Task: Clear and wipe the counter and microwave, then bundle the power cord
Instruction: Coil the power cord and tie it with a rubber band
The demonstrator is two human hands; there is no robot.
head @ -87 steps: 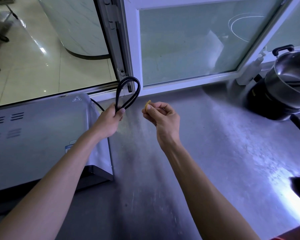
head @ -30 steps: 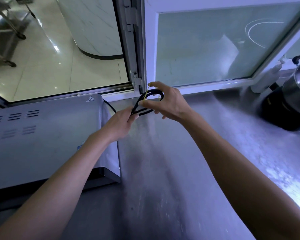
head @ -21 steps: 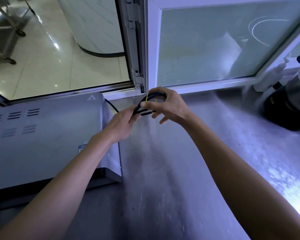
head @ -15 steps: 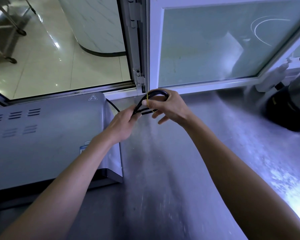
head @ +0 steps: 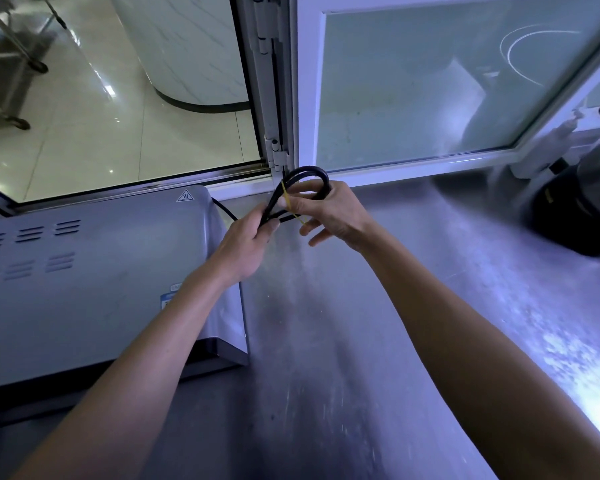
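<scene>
power cord (head: 305, 174) looped, held over table (head: 378, 306), just right of microwave (head: 84, 289).
left hand (head: 246, 244) grips the folded strands; right hand (head: 329, 213) pinches a yellow band (head: 289, 202) stretched across the loop, lower fingers loose.

1. Centre frame: the left hand (head: 245, 242) grips the looped black power cord (head: 305, 174).
2. The right hand (head: 329, 211) holds the loop, apparently stretching a yellow rubber band (head: 289, 202) across it.
3. Microwave (head: 84, 271) at left on the tabletop (head: 361, 341).
</scene>
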